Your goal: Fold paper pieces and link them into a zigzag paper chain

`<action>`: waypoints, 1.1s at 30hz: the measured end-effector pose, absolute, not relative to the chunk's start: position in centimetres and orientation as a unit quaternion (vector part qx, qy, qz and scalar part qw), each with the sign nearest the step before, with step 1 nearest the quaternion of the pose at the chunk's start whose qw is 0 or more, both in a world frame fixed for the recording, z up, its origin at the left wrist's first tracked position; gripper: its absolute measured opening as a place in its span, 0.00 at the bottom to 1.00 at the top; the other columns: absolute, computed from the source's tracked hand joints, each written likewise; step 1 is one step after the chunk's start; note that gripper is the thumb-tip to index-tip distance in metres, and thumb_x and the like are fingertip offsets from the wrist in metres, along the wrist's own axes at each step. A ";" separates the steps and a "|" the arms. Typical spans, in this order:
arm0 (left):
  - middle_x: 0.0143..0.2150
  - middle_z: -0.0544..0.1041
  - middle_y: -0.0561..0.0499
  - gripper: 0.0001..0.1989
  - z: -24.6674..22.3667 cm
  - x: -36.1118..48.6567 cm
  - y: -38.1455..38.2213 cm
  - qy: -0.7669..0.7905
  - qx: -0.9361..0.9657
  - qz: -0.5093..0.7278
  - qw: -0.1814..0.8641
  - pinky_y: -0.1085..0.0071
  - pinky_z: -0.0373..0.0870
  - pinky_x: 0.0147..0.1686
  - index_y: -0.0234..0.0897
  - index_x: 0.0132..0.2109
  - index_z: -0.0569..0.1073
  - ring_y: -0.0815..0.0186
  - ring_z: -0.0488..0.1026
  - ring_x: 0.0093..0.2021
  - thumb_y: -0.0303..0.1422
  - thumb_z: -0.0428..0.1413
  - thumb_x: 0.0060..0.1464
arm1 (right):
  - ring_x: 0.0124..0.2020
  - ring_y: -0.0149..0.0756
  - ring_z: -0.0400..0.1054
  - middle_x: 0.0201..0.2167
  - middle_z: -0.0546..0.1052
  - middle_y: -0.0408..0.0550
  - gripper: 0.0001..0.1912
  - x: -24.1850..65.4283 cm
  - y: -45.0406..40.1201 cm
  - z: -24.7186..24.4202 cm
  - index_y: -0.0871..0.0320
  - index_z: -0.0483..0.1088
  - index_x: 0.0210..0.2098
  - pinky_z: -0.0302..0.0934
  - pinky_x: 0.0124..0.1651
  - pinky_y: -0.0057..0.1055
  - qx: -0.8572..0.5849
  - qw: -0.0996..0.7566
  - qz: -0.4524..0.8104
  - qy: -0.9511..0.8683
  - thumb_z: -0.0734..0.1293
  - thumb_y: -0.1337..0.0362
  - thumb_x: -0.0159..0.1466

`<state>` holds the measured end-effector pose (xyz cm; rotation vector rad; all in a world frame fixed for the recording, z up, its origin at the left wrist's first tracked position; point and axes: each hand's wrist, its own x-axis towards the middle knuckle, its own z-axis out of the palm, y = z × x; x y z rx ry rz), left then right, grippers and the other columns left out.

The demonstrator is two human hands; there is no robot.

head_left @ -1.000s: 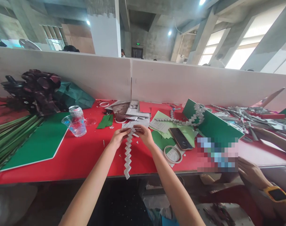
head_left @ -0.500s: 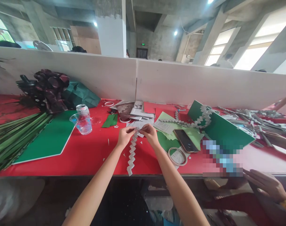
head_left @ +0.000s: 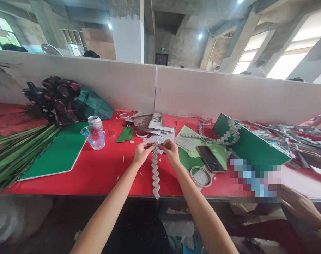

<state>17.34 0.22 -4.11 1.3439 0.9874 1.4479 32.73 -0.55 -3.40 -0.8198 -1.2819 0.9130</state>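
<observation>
A zigzag chain of folded paper (head_left: pixel 155 170) hangs down toward me over the red table, its lower end at the front edge. Its top end is pinched between my left hand (head_left: pixel 144 151) and my right hand (head_left: pixel 170 149), fingertips closed on it from both sides. The fingers partly hide the folds at that end. Just behind my hands lie newspaper sheets (head_left: pixel 160 123). A longer paper chain (head_left: pixel 213 139) runs across green paper to the right and over a green board (head_left: pixel 252 143).
Right of my hands lie a phone (head_left: pixel 210 159) and a tape roll (head_left: pixel 201 177). Left are a plastic cup (head_left: pixel 97 141) with a can, a green board (head_left: pixel 52 151) and long green leaves (head_left: pixel 25 151). A co-worker's hand (head_left: pixel 299 204) is at the right edge. A white partition (head_left: pixel 203 91) stands behind.
The hanging end of the paper chain has swung to the right. Both my hands keep their pinch on its top. The co-worker's hand has shifted slightly, and the view has moved a little.
</observation>
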 end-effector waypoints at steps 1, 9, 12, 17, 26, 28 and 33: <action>0.32 0.80 0.46 0.15 -4.1 17.3 0.2 0.397 0.548 0.583 0.449 0.68 0.71 0.34 0.32 0.38 0.78 0.60 0.76 0.34 0.37 0.64 0.43 | 0.23 0.28 0.61 0.21 0.66 0.38 0.14 32.8 -0.6 -3.4 0.56 0.62 0.25 0.59 0.28 0.26 -0.370 0.624 0.378 -0.575 0.72 0.61 0.50; 0.35 0.80 0.47 0.14 -2.7 17.1 -0.6 0.360 0.506 0.565 0.543 0.69 0.68 0.37 0.33 0.39 0.79 0.62 0.75 0.35 0.34 0.64 0.42 | 0.30 0.31 0.66 0.30 0.72 0.44 0.14 33.0 -0.6 -3.3 0.56 0.72 0.43 0.63 0.36 0.30 -0.358 0.579 0.290 -0.672 0.69 0.61 0.57; 0.31 0.79 0.49 0.14 -2.8 16.9 -0.4 0.359 0.443 0.556 0.605 0.71 0.67 0.34 0.33 0.37 0.79 0.66 0.73 0.30 0.31 0.65 0.39 | 0.38 0.35 0.69 0.39 0.73 0.49 0.15 33.0 -0.7 -3.3 0.54 0.74 0.46 0.64 0.43 0.33 -0.348 0.564 0.240 -0.709 0.68 0.60 0.59; 0.26 0.77 0.50 0.12 -3.7 16.5 0.3 0.370 0.382 0.534 0.657 0.73 0.65 0.27 0.32 0.35 0.79 0.70 0.71 0.25 0.27 0.65 0.37 | 0.48 0.39 0.68 0.46 0.74 0.51 0.15 33.0 -0.6 -3.6 0.52 0.73 0.49 0.62 0.52 0.35 -0.329 0.535 0.211 -0.749 0.63 0.62 0.64; 0.26 0.78 0.49 0.12 -4.2 16.4 0.8 0.420 0.354 0.528 0.647 0.74 0.66 0.26 0.31 0.34 0.78 0.69 0.73 0.25 0.25 0.65 0.35 | 0.44 0.37 0.69 0.43 0.74 0.51 0.17 33.3 0.0 -4.3 0.53 0.72 0.52 0.63 0.50 0.34 -0.348 0.499 0.233 -0.758 0.63 0.62 0.64; 0.26 0.78 0.49 0.13 -4.1 16.3 0.8 0.422 0.356 0.525 0.648 0.74 0.66 0.26 0.32 0.34 0.78 0.68 0.73 0.25 0.26 0.65 0.35 | 0.43 0.36 0.70 0.43 0.74 0.51 0.17 33.3 0.0 -4.3 0.54 0.73 0.51 0.63 0.49 0.33 -0.354 0.499 0.235 -0.755 0.63 0.63 0.64; 0.27 0.79 0.48 0.14 -4.5 16.2 0.9 0.414 0.380 0.505 0.656 0.74 0.67 0.26 0.32 0.36 0.79 0.68 0.73 0.25 0.29 0.66 0.37 | 0.41 0.37 0.71 0.42 0.76 0.51 0.14 33.2 -0.1 -4.2 0.56 0.75 0.47 0.63 0.46 0.33 -0.382 0.502 0.226 -0.742 0.64 0.64 0.63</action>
